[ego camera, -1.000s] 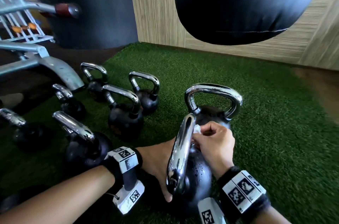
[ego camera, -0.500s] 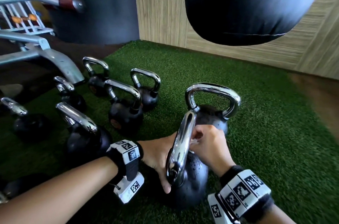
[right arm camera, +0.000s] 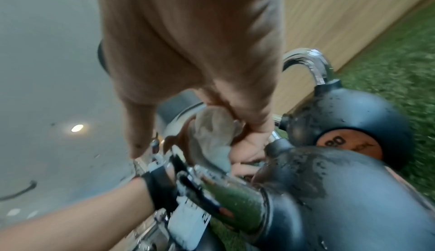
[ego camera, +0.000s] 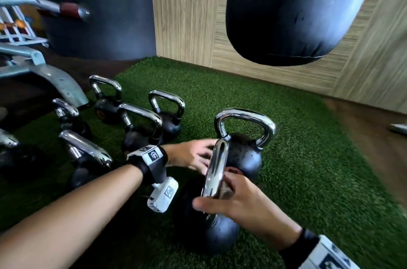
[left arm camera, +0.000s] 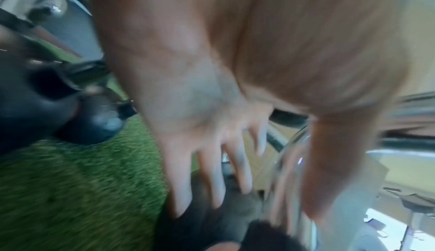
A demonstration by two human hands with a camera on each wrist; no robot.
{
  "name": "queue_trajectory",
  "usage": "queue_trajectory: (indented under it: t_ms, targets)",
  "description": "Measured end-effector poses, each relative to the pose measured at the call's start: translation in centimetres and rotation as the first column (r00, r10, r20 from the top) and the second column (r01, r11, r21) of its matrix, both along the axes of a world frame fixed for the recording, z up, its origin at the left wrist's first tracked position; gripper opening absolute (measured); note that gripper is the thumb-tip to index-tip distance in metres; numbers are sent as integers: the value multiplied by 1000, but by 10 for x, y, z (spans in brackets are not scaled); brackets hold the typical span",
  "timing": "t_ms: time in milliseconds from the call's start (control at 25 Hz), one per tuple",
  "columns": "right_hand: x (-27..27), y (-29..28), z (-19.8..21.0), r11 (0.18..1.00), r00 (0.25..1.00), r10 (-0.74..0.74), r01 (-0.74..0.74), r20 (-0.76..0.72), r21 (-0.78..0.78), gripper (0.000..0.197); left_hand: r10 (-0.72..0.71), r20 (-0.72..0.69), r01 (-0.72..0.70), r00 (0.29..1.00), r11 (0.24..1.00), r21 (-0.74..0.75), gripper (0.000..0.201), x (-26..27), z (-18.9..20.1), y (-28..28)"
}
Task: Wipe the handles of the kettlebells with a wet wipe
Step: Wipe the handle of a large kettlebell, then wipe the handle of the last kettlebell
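Note:
The nearest black kettlebell (ego camera: 211, 233) stands on the turf, its chrome handle (ego camera: 217, 165) edge-on to me. My right hand (ego camera: 220, 198) grips the near part of that handle. In the right wrist view its fingers (right arm camera: 249, 124) pinch a crumpled wet wipe (right arm camera: 212, 139) against the chrome. My left hand (ego camera: 193, 156) is at the handle's far left side, fingers (left arm camera: 219, 184) straight and spread, holding nothing. A second large kettlebell (ego camera: 246, 156) stands just behind.
Several smaller chrome-handled kettlebells (ego camera: 141, 136) stand in rows to the left. A grey machine frame (ego camera: 50, 79) lies beyond them. A black punch bag (ego camera: 297, 10) hangs above right, another (ego camera: 92, 4) at the back left. A wood-panel wall (ego camera: 187, 15) bounds the turf (ego camera: 308, 158).
My right hand has slid with the wipe from the handle's far end down to its near part. My left hand has lifted off the kettlebell's side and spread its fingers near the handle's top.

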State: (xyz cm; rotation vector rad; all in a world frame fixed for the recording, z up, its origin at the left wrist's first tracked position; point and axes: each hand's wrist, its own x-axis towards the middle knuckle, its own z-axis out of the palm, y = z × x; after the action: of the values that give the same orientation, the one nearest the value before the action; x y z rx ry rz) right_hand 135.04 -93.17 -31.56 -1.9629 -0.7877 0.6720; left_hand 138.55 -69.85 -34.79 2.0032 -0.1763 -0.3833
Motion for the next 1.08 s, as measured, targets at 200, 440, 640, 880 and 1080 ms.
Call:
queue_trajectory:
  t_ms: [200, 440, 640, 880, 1080]
  targets:
    - [-20, 12, 18, 965, 937, -245, 262, 250, -35, 35, 14, 326, -43, 945, 996, 82, 27, 28, 11, -29]
    - [-20, 0, 12, 973, 948, -210, 227, 239, -47, 36, 29, 442, -84, 897, 991, 105, 21, 17, 9, -25]
    - [1, -20, 13, 994, 960, -66, 86, 271, -64, 38, 119, 512, -232, 851, 959, 162, 23, -12, 4, -5]
    - [39, -49, 5, 993, 954, 120, -112, 276, -45, 37, 237, 413, -283, 879, 958, 54, 37, -71, 7, 22]
    - [57, -59, 8, 985, 946, 146, -167, 290, 48, 30, 289, 267, -281, 919, 957, -68, 39, -92, 6, 27]
